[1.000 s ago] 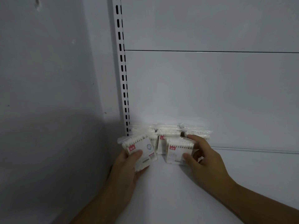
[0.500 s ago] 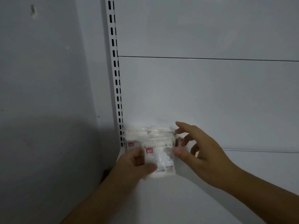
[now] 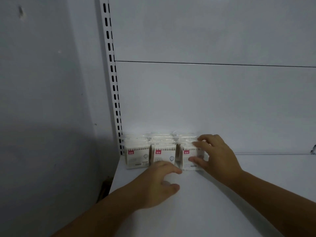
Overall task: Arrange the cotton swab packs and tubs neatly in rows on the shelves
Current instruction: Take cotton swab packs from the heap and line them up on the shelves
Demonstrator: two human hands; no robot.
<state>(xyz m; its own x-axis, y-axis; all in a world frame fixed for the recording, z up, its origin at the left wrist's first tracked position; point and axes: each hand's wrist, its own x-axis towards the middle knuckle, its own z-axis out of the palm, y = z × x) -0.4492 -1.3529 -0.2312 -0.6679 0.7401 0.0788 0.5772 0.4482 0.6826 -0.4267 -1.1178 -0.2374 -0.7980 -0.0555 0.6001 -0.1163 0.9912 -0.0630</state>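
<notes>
no wording legible anywhere. small red tag (image 3: pixel 131 152) with white marks at the upper left of the left cotton swab pack (image 3: pixel 136 159), too blurred to read. same red tag on the middle pack (image 3: pixel 165 157) and the right pack (image 3: pixel 189 159), equally unreadable. faint round emblem (image 3: pixel 145 156) and grey print lines lower on the fronts, too small to make out.

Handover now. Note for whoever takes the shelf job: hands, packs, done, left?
Left hand: free, loosely curled, in front of the middle pack.
Right hand: holds the right pack, fingers on top, thumb on its face.
Left pack, middle and right stand upright as a front row in the back-left corner of the shelf, back row behind.
Done: three-pack front row.
Left: let go of right pack; no tubs in view.
</notes>
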